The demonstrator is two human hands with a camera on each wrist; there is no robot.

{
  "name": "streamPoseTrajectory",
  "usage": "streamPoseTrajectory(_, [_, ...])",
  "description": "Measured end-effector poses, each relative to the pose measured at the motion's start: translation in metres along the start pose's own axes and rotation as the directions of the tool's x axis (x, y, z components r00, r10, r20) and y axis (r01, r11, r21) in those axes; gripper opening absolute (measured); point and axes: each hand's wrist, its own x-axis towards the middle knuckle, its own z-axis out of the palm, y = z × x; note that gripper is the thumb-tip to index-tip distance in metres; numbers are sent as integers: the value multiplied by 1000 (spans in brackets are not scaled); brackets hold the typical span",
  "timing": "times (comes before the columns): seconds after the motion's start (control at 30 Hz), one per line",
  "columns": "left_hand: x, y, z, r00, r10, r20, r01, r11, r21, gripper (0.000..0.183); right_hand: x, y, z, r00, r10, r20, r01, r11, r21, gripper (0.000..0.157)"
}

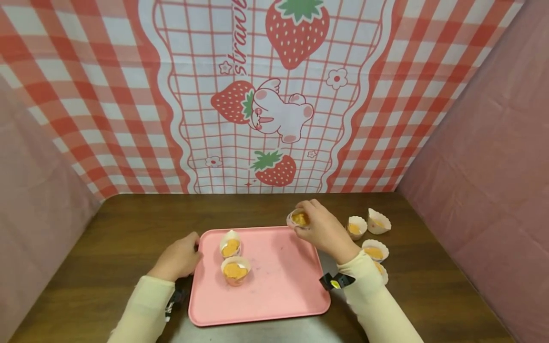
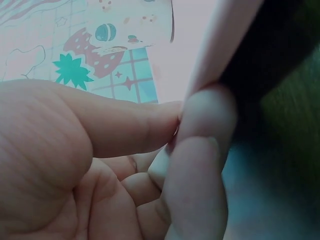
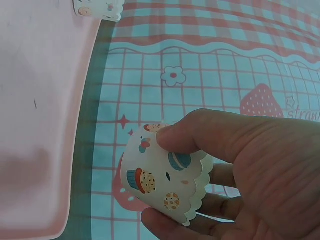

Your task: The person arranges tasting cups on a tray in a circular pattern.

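My right hand point(image 1: 321, 227) grips a paper cupcake point(image 1: 299, 218) with a yellow-orange filling, over the far right part of the pink tray point(image 1: 283, 276). In the right wrist view the cupcake's scalloped, printed liner point(image 3: 165, 175) sits between thumb and fingers, tilted. At the tray's left edge, my left hand point(image 1: 179, 256) pinches the rim; the left wrist view has the thumb on one face and fingers point(image 2: 197, 180) on the other. Two more cupcakes stand on the tray's left side, one farther back point(image 1: 230, 247) and one nearer me point(image 1: 235, 271).
Right of the tray, several cupcakes are grouped on the dark wooden table point(image 1: 429, 286), among them one at the back point(image 1: 378, 223) and one nearer point(image 1: 375, 251), partly beside my right sleeve. A strawberry-print cloth point(image 1: 274, 119) hangs behind the table, with pink cloth point(image 1: 480, 143) at the sides.
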Motion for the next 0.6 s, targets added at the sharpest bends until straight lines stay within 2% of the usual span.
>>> streamPoseTrajectory(0.13, [0,2,0,1000,-6,3,6,1000,-6,28,0,-1,4,1000,-8,-23,8,1000,3,43])
streamPoseTrajectory(0.23, [0,3,-1,1000,-8,2,8,1000,-3,29,3,-3,13,1000,-30,-3,30,1000,2,43])
streamPoseTrajectory(0.4, [-2,2,-2,1000,-18,10,18,1000,0,29,11,-14,30,992,-56,113,58,998,-12,41])
streamPoseTrajectory(0.6, [-2,3,-2,1000,-7,6,7,1000,7,29,28,-36,37,973,-92,214,113,990,-88,37])
